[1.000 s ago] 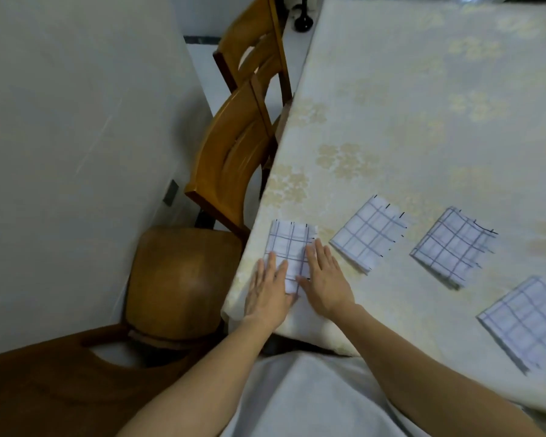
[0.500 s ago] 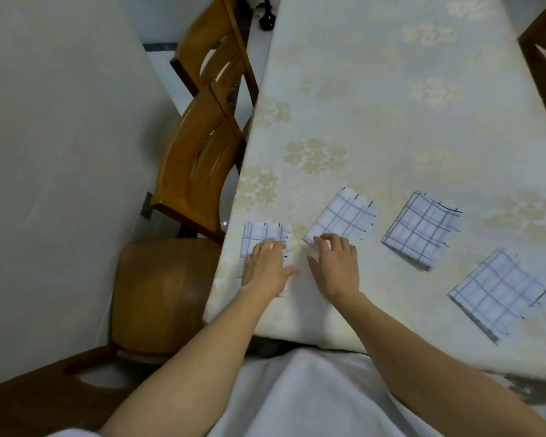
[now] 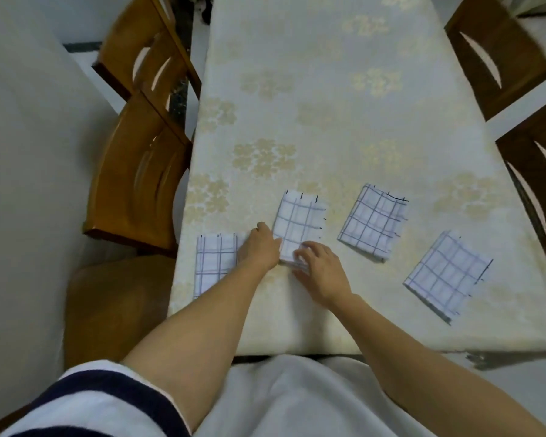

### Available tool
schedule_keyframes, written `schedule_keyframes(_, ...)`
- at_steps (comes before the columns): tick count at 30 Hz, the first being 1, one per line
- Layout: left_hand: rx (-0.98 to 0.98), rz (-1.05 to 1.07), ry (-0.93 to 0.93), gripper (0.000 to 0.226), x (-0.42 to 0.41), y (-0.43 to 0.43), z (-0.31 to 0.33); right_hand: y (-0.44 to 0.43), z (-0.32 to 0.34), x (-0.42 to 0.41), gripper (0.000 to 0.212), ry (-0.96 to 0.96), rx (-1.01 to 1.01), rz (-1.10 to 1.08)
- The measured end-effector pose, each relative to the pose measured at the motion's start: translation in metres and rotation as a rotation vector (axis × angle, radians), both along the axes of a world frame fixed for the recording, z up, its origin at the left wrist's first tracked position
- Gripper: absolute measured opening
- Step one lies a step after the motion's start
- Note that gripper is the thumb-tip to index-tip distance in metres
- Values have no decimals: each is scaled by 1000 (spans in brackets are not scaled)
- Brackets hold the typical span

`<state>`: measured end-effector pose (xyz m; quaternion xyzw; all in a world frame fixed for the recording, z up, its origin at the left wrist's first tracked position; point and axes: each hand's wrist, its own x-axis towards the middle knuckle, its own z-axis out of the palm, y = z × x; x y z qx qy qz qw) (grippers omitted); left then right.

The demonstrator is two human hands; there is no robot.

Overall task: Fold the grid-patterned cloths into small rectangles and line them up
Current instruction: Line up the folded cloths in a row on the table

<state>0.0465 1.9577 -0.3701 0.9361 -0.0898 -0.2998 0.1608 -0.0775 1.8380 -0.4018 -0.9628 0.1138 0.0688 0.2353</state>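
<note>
Four folded grid-patterned cloths lie in a row on the table. The leftmost cloth [image 3: 215, 263] sits by the table's left edge, uncovered. Both hands are at the second cloth [image 3: 299, 220]. My left hand [image 3: 260, 247] is at its near-left edge, fingers curled, thumb against the cloth. My right hand [image 3: 320, 268] pinches its near corner, where the layers are slightly lifted. The third cloth [image 3: 372, 223] and the fourth cloth [image 3: 446, 274] lie tilted further right, untouched.
The table wears a cream flowered tablecloth [image 3: 312, 105]. Two light wooden chairs [image 3: 139, 171] stand along its left side, and dark wooden chairs [image 3: 536, 171] along the right. A pale wall [image 3: 29, 152] is on the far left.
My left hand left the leftmost cloth and moved right to the second cloth. My right hand curled onto that cloth's near corner. The view swung right.
</note>
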Motion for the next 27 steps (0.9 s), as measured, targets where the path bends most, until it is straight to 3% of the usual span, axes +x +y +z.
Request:
schedule_keyframes(8,25,-78,29,38,-29,18,-2,5,4,4,46,-128,7,-103)
schedule_keyframes(14,-34,-17,76,34,-60,38,-4,19,-9,9,59,8,-64,80)
schedule_keyframes(27,-20,-11,31,43,-90,58,3,31,-17,-10,66,118,-120,180)
